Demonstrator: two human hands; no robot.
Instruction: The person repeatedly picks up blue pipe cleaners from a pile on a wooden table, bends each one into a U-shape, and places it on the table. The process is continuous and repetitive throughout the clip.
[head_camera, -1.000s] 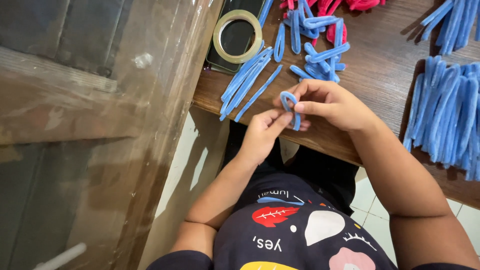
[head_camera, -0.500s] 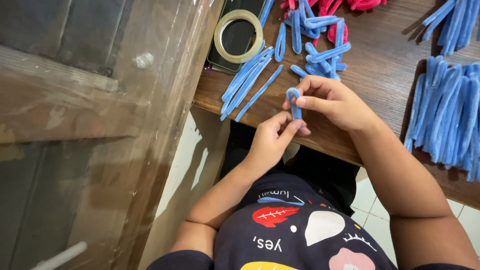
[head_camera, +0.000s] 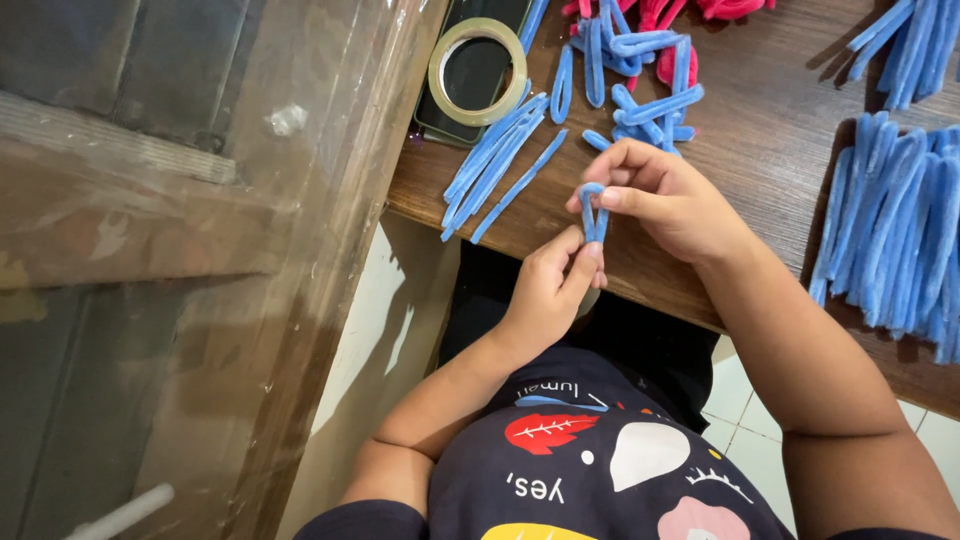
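Stem: blue fuzzy pipe cleaner (head_camera: 592, 212), bent in loop; prob. light, bendy, grippy.
Hold: left hand (head_camera: 545, 290) pinches lower ends, right hand (head_camera: 670, 195) pinches loop.
Table (head_camera: 770, 130): more stems.

Blue pipe cleaner (head_camera: 593, 212) in my fingers: fuzzy, matt pile. Table (head_camera: 760, 150): brown wood, smooth, faint sheen. Tape roll (head_camera: 478, 72) far left: glossy clear plastic. My shirt (head_camera: 600, 470): matt cloth.

Bright, even light; soft shadows under the hands (head_camera: 610, 240); sharp focus.
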